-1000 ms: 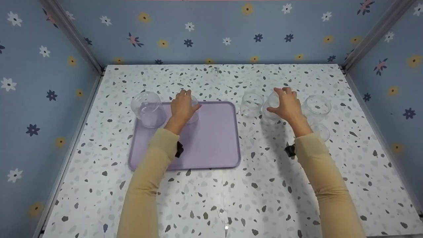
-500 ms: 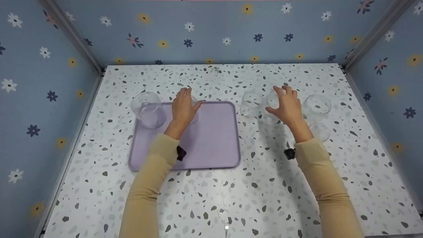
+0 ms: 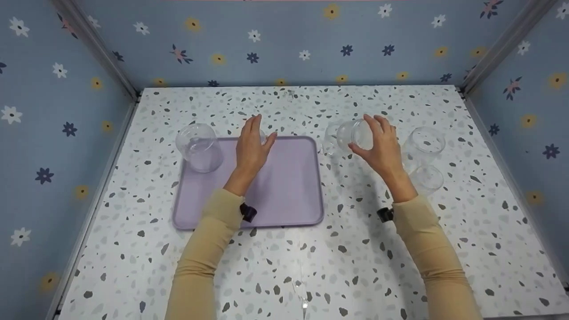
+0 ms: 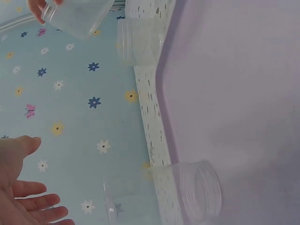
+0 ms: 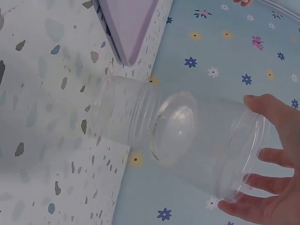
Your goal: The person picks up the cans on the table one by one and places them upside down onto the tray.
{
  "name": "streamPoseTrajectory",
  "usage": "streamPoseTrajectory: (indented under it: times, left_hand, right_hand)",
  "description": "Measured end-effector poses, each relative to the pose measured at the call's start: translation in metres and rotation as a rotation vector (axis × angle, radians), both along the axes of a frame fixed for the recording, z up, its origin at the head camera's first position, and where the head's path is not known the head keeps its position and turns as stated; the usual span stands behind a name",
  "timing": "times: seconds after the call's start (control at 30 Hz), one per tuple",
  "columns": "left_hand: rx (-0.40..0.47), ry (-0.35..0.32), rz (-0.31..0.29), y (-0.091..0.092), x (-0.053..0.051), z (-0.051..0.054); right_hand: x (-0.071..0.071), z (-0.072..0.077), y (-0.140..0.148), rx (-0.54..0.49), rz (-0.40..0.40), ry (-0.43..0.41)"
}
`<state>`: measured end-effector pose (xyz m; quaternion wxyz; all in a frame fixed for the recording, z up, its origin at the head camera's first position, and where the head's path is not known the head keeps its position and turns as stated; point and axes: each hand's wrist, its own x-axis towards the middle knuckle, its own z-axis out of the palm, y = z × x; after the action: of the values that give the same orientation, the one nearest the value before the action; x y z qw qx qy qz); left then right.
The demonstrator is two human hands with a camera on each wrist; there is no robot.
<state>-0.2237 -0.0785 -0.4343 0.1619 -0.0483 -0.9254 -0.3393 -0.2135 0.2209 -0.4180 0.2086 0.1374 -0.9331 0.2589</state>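
Note:
My right hand [image 3: 384, 144] grips a clear jar [image 3: 349, 134] by its rim, fingers and thumb around it. In the right wrist view the held jar [image 5: 211, 145] is tilted, its base toward another clear jar [image 5: 124, 110] that stands on the table. My left hand [image 3: 252, 149] is above the back part of the lilac tray [image 3: 289, 191], fingers extended and thumb apart. A clear jar there, mostly covered by that hand in the head view, stands on the tray. The left wrist view shows this jar [image 4: 201, 192] apart from the fingers.
A larger clear jar [image 3: 200, 149] stands on the tray's back left corner. Two clear jars, one farther back [image 3: 424, 141] and one nearer jar [image 3: 427, 178], stand right of my right hand. Flower-patterned walls [image 3: 293, 40] enclose the speckled table [image 3: 338, 266] at back and sides.
My right hand has raised the jar and moved it left, tilting it over toward the standing jar beside it. My left hand has shifted slightly right, off the jar on the tray.

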Motion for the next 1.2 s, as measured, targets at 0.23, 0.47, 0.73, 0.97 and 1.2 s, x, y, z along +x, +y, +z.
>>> streamPoseTrajectory:
  times: [0.23,0.47,0.73,0.97,1.2]
  left_hand:
    - [0.098,0.113,-0.043,0.009,0.007,-0.003]
    - [0.199,0.128,-0.095,0.018,0.012,-0.006]
    - [0.316,0.153,-0.191,0.029,0.02,-0.008]
    - [0.362,0.187,-0.31,0.038,0.025,-0.01]
    - [0.381,0.197,-0.437,0.041,0.026,-0.017]
  right_hand:
    - [0.004,-0.004,-0.007,-0.06,0.05,0.159]
    - [0.011,-0.006,-0.016,-0.161,0.091,0.173]
    - [0.017,-0.01,-0.027,-0.271,0.151,0.183]
    - [0.024,-0.012,-0.035,-0.363,0.192,0.176]
    - [0.035,-0.007,-0.043,-0.421,0.23,0.145]
